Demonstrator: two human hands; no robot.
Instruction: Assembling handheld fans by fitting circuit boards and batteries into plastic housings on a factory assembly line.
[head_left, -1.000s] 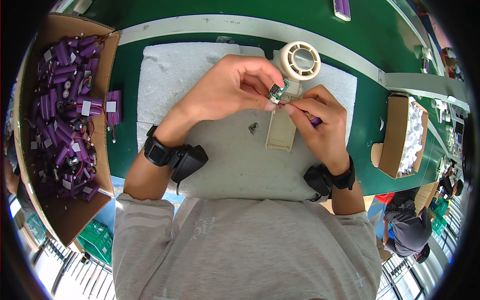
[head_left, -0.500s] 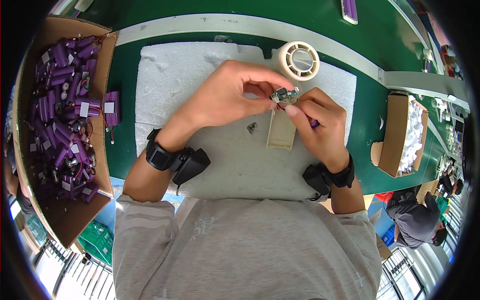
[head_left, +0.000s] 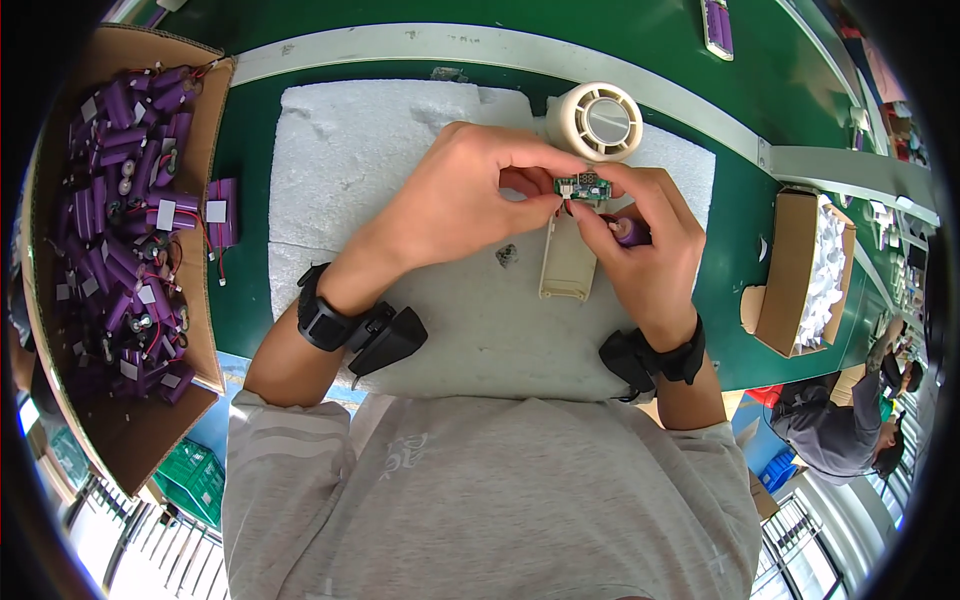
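Note:
A small green circuit board [head_left: 590, 188] with a display and a white connector is held between my two hands. My left hand [head_left: 455, 200] is closed, its thumb and fingertips pinching the board's left end. With its fingers at the board's right end, my right hand [head_left: 652, 225] also keeps a purple battery [head_left: 629, 232] against its palm. A bit of red wire shows beside the connector. Just beyond sits a cream handheld fan with a round head [head_left: 602, 120]; its open handle [head_left: 568, 262] points toward me below the board, partly hidden by my hands.
A white foam slab [head_left: 350, 160] lies under the work. At left stands a carton [head_left: 205, 270] of purple wired batteries, with another battery pack [head_left: 224, 212] beside it. A box [head_left: 790, 270] of white pieces stands at right. A person [head_left: 835, 430] is farther right.
The circuit board has turned so its display and component side faces up, and both hands have shifted slightly. More of the purple battery shows in my right hand.

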